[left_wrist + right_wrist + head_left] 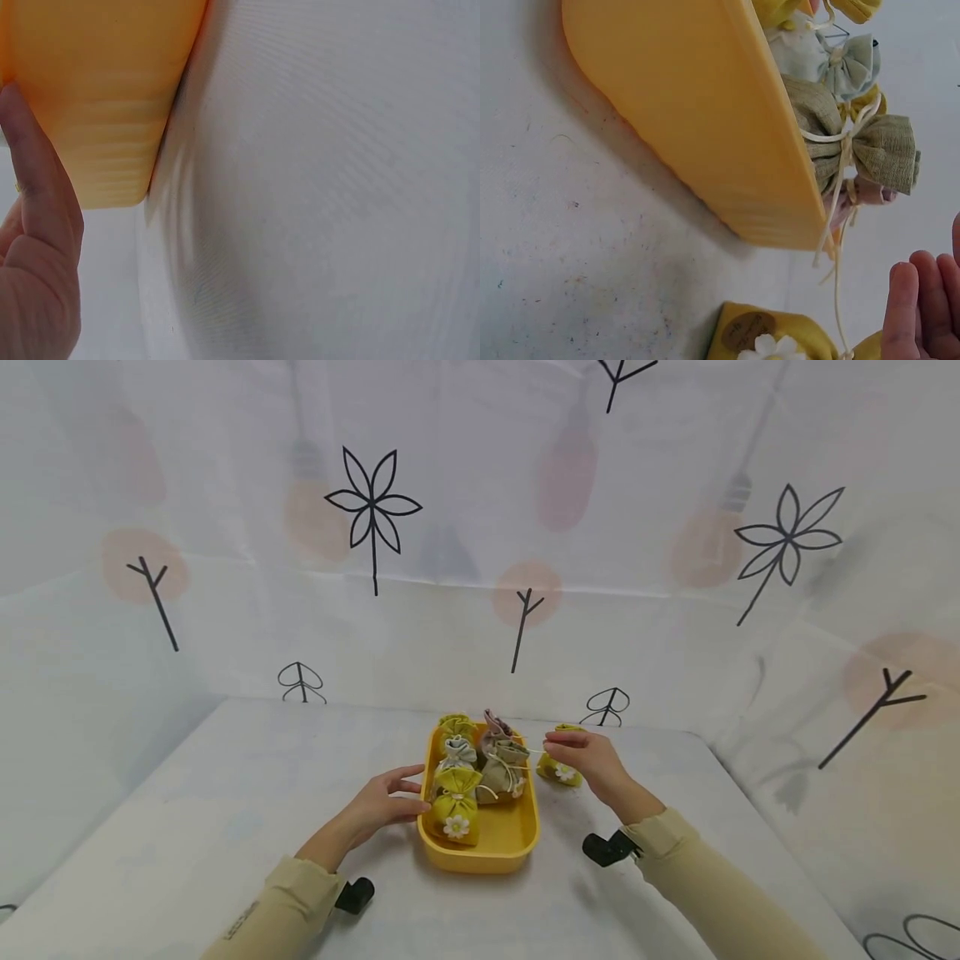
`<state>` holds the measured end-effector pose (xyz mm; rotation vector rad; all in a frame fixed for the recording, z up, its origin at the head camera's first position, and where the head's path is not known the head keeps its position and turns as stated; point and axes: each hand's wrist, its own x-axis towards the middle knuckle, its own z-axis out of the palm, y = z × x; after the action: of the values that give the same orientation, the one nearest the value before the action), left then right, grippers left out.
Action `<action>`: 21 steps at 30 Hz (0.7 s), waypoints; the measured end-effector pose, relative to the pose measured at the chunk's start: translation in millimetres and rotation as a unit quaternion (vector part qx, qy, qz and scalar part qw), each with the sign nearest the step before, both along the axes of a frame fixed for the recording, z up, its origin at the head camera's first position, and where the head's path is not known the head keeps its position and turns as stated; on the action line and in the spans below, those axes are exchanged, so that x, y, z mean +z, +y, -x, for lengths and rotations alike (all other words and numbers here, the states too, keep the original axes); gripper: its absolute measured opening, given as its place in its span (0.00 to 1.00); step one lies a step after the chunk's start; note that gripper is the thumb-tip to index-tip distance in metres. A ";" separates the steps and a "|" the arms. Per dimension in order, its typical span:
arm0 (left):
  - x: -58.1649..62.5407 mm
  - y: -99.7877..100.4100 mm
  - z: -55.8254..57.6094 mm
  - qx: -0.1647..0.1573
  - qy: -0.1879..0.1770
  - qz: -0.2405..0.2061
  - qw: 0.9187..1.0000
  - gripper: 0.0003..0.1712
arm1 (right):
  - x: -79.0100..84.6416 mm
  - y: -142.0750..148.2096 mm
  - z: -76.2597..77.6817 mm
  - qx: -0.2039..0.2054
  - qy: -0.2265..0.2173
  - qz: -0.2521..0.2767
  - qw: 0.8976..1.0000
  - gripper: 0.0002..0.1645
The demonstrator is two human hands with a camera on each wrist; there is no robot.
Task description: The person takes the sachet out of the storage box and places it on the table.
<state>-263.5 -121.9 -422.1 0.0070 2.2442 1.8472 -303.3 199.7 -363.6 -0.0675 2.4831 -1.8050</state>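
Observation:
A yellow plastic bin (487,862) holds several small drawstring pouches. A mustard-yellow pouch with a white flower (456,814) lies at its front left, with a pale grey-blue pouch (851,67) behind it. On the bin's right side are a beige pouch (889,154) and a mauve pouch (495,729). My left hand (378,806) touches the bin's left side with extended fingers. My right hand (588,764) is over another mustard pouch (562,772) outside the bin; its fingers look straight in the right wrist view. A thin cord (838,292) spans between bin and outer pouch.
The white tabletop (225,827) reaches back to a pale curtain (450,635) printed with flowers and twigs. Dark wrist devices (607,849) hang below both cuffs.

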 end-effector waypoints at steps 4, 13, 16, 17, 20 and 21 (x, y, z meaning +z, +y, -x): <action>-0.1 0.1 0.3 -0.001 0.000 0.000 1.000 0.44 | 1.7 -3.1 1.9 0.008 -0.010 -0.003 1.000 0.23; -0.3 0.0 0.5 0.001 0.000 -0.002 1.000 0.43 | 5.4 -14.9 4.2 0.044 -0.017 -0.004 0.999 0.24; 0.5 0.5 0.1 0.000 0.000 -0.001 1.000 0.43 | 4.6 -17.8 4.9 0.054 -0.021 -0.015 0.998 0.26; 0.8 0.6 0.0 0.000 0.000 0.000 1.000 0.43 | 4.0 -18.5 5.3 0.058 -0.023 -0.015 0.998 0.27; 1.3 0.9 -0.1 0.000 -0.001 0.000 1.000 0.43 | 2.4 -20.7 7.0 0.059 -0.028 -0.021 0.998 0.26; 1.3 0.9 -0.1 0.000 -0.001 -0.001 1.000 0.43 | 2.2 -21.6 7.5 0.060 -0.030 -0.024 0.997 0.26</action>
<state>-263.4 -120.9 -420.8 0.0054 2.2409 1.8482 -310.8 178.1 -361.5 -0.1550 2.4230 -1.6760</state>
